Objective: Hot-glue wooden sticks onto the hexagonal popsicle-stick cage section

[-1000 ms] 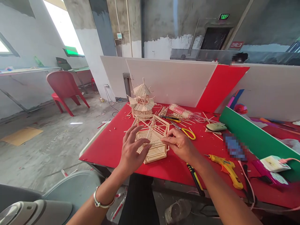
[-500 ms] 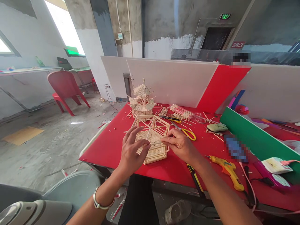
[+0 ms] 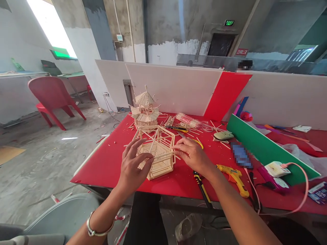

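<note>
Hexagonal open frame of pale, thin wooden sticks sits flat on the red-covered tabletop, at the wearer's 12 o'clock. Both hands meet at its near rim; clock positions below are centred on the frame.

Left hand at 8 o'clock: thumb and index tips nearly together at the near rim, other fingers raised and spread, likely to keep them off the sticks. Can't tell if that pinch grips or only steadies. Right hand at 3 o'clock: fingertips pinched on a thin pale wooden stick along the near rim; can't tell whether it's loose or fixed. Gripping near its end probably gives fine control of the angle and leaves the middle uncovered.

Pale stick-built pagoda model with tiered roofs stands upright at 11 o'clock, beyond the frame, probably parked out of elbow range. Clear-wrapped bundle of wooden sticks lies at 1 to 2 o'clock, presumably as reachable stock. Black-and-yellow cutter knife is just nearer on that side. Yellow glue gun lies at 4 o'clock beside the right forearm, probably for quick right-hand pickup. Black-and-yellow handled tool lies at 5 o'clock, overhanging the near edge.
</note>
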Tool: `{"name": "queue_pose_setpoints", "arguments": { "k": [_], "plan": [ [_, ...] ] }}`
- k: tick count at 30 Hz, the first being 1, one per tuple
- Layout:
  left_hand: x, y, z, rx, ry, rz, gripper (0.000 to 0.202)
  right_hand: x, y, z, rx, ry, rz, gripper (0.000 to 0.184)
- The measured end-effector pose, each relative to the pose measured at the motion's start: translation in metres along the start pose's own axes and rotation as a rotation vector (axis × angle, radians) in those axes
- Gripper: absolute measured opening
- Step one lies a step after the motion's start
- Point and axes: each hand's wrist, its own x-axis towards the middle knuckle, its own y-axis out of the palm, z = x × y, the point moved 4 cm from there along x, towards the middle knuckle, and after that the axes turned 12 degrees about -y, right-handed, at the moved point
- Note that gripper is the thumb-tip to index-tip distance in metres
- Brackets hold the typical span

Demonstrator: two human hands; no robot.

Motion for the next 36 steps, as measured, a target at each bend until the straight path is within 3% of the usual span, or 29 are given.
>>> {"name": "queue_pose_setpoints", "arguments": {
  "k": [28, 31, 36],
  "plan": [
    [0.003, -0.003, -0.004, 0.051, 0.049, -0.012, 0.012, 0.009, -0.003, 0.004, -0.069, -0.054, 0.057, 0.012],
    [0.005, -0.01, -0.018, 0.111, 0.093, -0.05, 0.006, 0.01, -0.007, 0.01, -0.12, -0.085, 0.061, 0.014],
    [0.01, -0.015, -0.068, 0.204, 0.214, -0.001, 0.011, 0.009, -0.02, 0.032, -0.145, -0.094, 0.062, 0.019]
  ]
}}
